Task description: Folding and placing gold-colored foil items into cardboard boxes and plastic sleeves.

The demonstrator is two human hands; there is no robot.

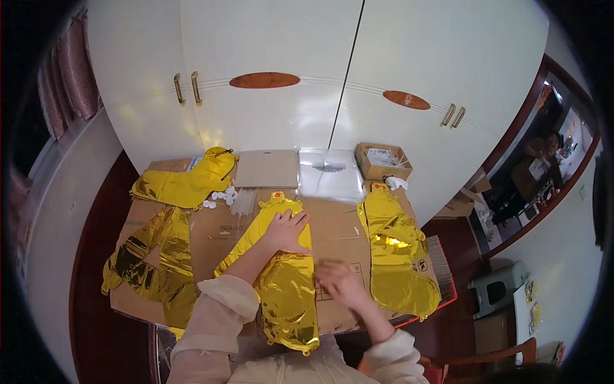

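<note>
In front of me a flat gold foil balloon lies on a cardboard sheet. My left hand rests on its upper part, palm down with the fingers spread. To the right of that balloon, my right hand is low over the cardboard, its fingers smeared by motion; whether they hold anything cannot be made out. Another flat gold balloon lies at the right. An angular gold balloon is on the left, and a folded gold piece lies behind it.
Small white round pieces and clear plastic strips lie beyond my left hand. Behind them are a grey-brown flat board, a stack of clear plastic bags and an open carton. White cabinet doors rise behind.
</note>
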